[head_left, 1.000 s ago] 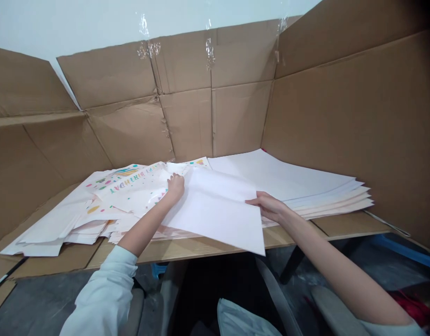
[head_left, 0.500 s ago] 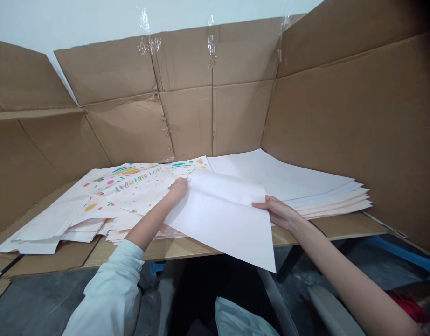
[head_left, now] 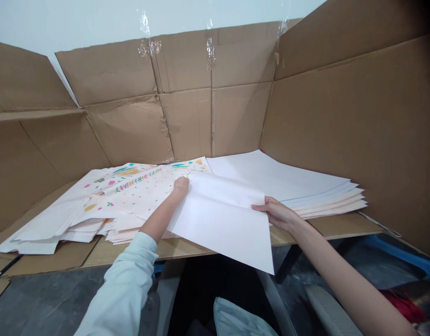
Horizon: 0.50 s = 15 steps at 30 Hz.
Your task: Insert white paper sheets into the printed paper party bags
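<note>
A white paper sheet (head_left: 222, 224) lies slanted across the table's front edge, its near corner hanging over. My right hand (head_left: 274, 211) pinches the sheet's right edge between thumb and fingers. At the sheet's upper left, my left hand (head_left: 181, 185) is closed near its edge, and the fingertips are hidden from view. To the left spread printed sheets (head_left: 138, 186) with coloured confetti shapes and "HAPPY BIRTHDAY" lettering. On the right rests a fanned stack of blank white sheets (head_left: 281, 177), partly behind the held sheet.
Tall cardboard walls (head_left: 187, 121) enclose the table at the back and both sides. More folded white sheets (head_left: 43, 233) reach the left front. Below the wooden table edge (head_left: 197, 249) are a dark table leg (head_left: 288, 266) and a blue stool (head_left: 400, 254).
My left hand and forearm have shifted slightly to the right along the sheet's left edge. My right hand keeps its pinch, and the sheet has barely moved.
</note>
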Each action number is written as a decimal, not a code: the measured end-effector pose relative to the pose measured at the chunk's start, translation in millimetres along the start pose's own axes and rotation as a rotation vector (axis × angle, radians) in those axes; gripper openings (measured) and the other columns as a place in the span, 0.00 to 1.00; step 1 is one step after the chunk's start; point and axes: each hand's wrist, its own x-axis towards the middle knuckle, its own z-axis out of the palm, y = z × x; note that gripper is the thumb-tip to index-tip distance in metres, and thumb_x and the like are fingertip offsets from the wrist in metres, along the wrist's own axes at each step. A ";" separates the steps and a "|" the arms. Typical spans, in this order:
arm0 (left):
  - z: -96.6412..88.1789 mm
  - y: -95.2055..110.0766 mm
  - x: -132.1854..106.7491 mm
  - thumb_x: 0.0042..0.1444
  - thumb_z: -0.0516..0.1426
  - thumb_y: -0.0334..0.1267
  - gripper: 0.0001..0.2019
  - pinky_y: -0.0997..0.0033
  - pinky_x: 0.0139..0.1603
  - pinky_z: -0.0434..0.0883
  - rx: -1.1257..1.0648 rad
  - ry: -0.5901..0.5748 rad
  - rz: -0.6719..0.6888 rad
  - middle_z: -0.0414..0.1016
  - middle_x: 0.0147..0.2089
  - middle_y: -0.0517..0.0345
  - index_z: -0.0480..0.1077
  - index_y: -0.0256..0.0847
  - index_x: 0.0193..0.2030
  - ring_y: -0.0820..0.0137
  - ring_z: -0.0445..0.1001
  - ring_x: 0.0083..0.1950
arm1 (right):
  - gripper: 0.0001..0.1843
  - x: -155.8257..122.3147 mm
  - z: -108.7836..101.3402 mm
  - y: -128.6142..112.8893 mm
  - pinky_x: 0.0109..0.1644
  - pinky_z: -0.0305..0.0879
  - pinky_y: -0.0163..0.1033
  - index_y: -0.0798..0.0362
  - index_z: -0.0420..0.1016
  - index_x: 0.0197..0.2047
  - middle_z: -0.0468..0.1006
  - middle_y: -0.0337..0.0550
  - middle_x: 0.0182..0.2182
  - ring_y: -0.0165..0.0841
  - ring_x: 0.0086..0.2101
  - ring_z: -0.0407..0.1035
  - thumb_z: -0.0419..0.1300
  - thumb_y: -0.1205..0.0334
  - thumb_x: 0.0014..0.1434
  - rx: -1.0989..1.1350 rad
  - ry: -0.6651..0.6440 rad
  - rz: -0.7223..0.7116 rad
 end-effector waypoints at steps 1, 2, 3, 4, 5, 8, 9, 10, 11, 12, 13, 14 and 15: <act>1.2 -1.4 1.9 0.53 0.49 0.27 0.15 0.67 0.48 0.65 0.007 -0.005 -0.014 0.68 0.45 0.42 0.67 0.34 0.47 0.64 0.67 0.48 | 0.18 -0.8 1.5 0.3 0.33 0.69 0.32 0.59 0.68 0.38 0.75 0.47 0.36 0.31 0.29 0.70 0.63 0.74 0.40 -0.005 0.002 0.000; 1.8 -2.5 3.3 0.53 0.50 0.27 0.15 0.65 0.48 0.65 0.014 -0.004 -0.028 0.69 0.44 0.41 0.68 0.34 0.47 0.64 0.68 0.48 | 0.17 -1.8 2.4 0.5 0.33 0.69 0.32 0.59 0.68 0.37 0.75 0.48 0.36 0.31 0.29 0.70 0.62 0.74 0.41 -0.010 -0.001 0.000; 1.6 -3.3 4.0 0.53 0.49 0.26 0.15 0.62 0.49 0.64 0.021 0.003 -0.039 0.69 0.44 0.41 0.68 0.34 0.47 0.63 0.68 0.48 | 0.17 -2.6 3.1 0.4 0.33 0.69 0.32 0.59 0.68 0.37 0.75 0.48 0.37 0.31 0.30 0.70 0.62 0.74 0.41 -0.013 -0.007 -0.002; 0.6 -3.6 4.1 0.53 0.47 0.26 0.17 0.58 0.51 0.62 0.032 0.024 -0.048 0.68 0.46 0.40 0.67 0.33 0.49 0.62 0.66 0.50 | 0.16 -3.3 3.7 0.2 0.34 0.69 0.32 0.59 0.68 0.37 0.75 0.48 0.37 0.31 0.30 0.70 0.62 0.74 0.42 -0.017 -0.010 -0.006; -1.2 -3.3 3.8 0.54 0.45 0.25 0.18 0.55 0.53 0.59 0.045 0.073 -0.050 0.65 0.49 0.38 0.65 0.32 0.51 0.60 0.63 0.53 | 0.16 -3.7 4.4 -0.2 0.34 0.69 0.32 0.59 0.68 0.37 0.75 0.47 0.37 0.31 0.30 0.70 0.62 0.74 0.42 -0.018 -0.010 -0.011; -8.6 0.3 2.4 0.56 0.41 0.23 0.22 0.53 0.58 0.51 0.038 0.223 -0.049 0.53 0.58 0.33 0.55 0.27 0.58 0.58 0.51 0.61 | 0.16 -4.4 7.8 -2.7 0.34 0.68 0.33 0.58 0.68 0.38 0.75 0.47 0.37 0.31 0.30 0.70 0.61 0.75 0.42 -0.011 -0.013 -0.028; -10.8 2.1 2.2 0.56 0.41 0.23 0.22 0.56 0.57 0.53 0.019 0.223 -0.049 0.54 0.57 0.32 0.55 0.26 0.58 0.58 0.52 0.61 | 0.16 -4.7 9.4 -3.6 0.35 0.68 0.32 0.59 0.68 0.38 0.75 0.47 0.37 0.31 0.30 0.70 0.60 0.75 0.43 -0.010 -0.018 -0.028; -12.4 3.9 2.1 0.55 0.43 0.24 0.21 0.59 0.56 0.56 -0.004 0.193 -0.045 0.58 0.55 0.33 0.58 0.26 0.56 0.59 0.56 0.59 | 0.15 -5.1 11.0 -4.3 0.35 0.68 0.32 0.59 0.68 0.38 0.75 0.47 0.37 0.31 0.31 0.70 0.60 0.75 0.43 -0.005 -0.020 -0.027; -13.4 5.8 2.1 0.54 0.45 0.23 0.20 0.63 0.53 0.59 -0.027 0.144 -0.040 0.62 0.51 0.35 0.62 0.27 0.54 0.60 0.61 0.55 | 0.15 -5.4 12.8 -4.6 0.35 0.68 0.32 0.59 0.68 0.37 0.75 0.48 0.37 0.31 0.31 0.71 0.60 0.75 0.43 0.002 -0.015 -0.024; -13.8 7.6 2.0 0.53 0.46 0.23 0.18 0.66 0.51 0.62 -0.044 0.096 -0.035 0.65 0.48 0.37 0.64 0.28 0.51 0.62 0.64 0.52 | 0.14 -5.6 14.8 -4.3 0.35 0.68 0.33 0.60 0.68 0.37 0.75 0.48 0.37 0.31 0.31 0.71 0.59 0.76 0.43 0.012 -0.001 -0.020; -13.6 9.6 1.7 0.53 0.46 0.23 0.18 0.68 0.48 0.63 -0.057 0.070 -0.026 0.67 0.46 0.39 0.66 0.29 0.49 0.63 0.66 0.50 | 0.14 -5.3 17.4 -3.5 0.36 0.68 0.33 0.60 0.68 0.37 0.75 0.48 0.37 0.31 0.31 0.71 0.59 0.76 0.43 0.026 0.011 -0.020; -13.2 11.7 1.2 0.53 0.45 0.22 0.17 0.70 0.47 0.64 -0.070 0.057 -0.019 0.67 0.45 0.40 0.66 0.29 0.48 0.64 0.67 0.49 | 0.15 -4.4 20.7 -2.1 0.37 0.68 0.33 0.59 0.68 0.38 0.75 0.48 0.37 0.32 0.32 0.71 0.59 0.76 0.44 0.042 0.015 -0.026; -12.5 13.9 0.5 0.53 0.44 0.22 0.18 0.70 0.46 0.64 -0.083 0.049 -0.019 0.67 0.45 0.40 0.66 0.29 0.48 0.64 0.67 0.49 | 0.16 -2.7 24.9 -0.3 0.39 0.68 0.34 0.59 0.67 0.39 0.74 0.47 0.38 0.32 0.34 0.70 0.59 0.76 0.44 0.057 0.011 -0.037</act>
